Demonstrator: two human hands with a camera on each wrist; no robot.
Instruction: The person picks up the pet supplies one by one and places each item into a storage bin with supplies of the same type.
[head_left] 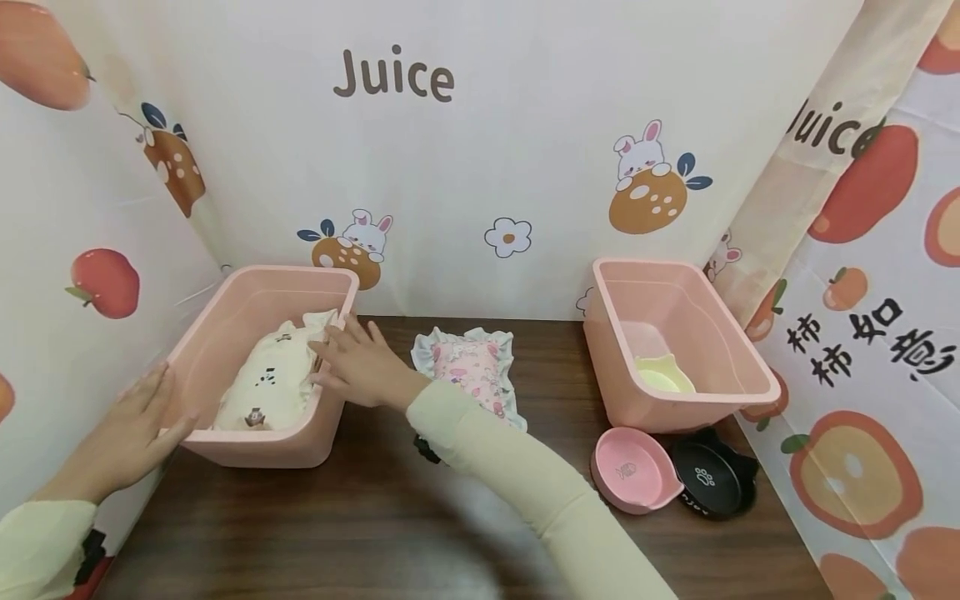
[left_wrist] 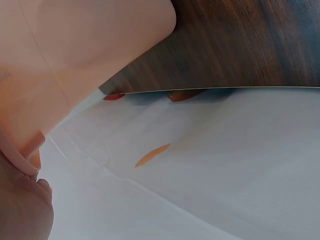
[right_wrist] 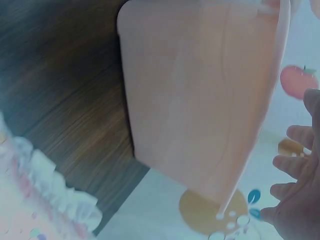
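Observation:
A pink plastic bin point(head_left: 247, 448) stands at the left of the table. In it lies a cream cloth piece point(head_left: 264, 375) with small bear prints and a ruffled edge, perhaps a small pillow. My left hand point(head_left: 120, 433) rests at the bin's left rim, fingers extended; the left wrist view shows only part of that hand point(left_wrist: 25, 205) by the rim. Over the bin's right rim is my right hand point(head_left: 367, 362), its fingers spread and holding nothing. The right wrist view has these fingers point(right_wrist: 292, 165) beside the bin's outer wall point(right_wrist: 195, 100).
A pink patterned pillow point(head_left: 468, 371) with a pale ruffle lies mid-table. At the right, a second pink bin point(head_left: 675, 408) contains a pale yellow dish point(head_left: 663, 375). In front of it are a pink bowl point(head_left: 630, 471) and a black bowl point(head_left: 716, 477). Printed cloth point(head_left: 480, 150) hangs behind.

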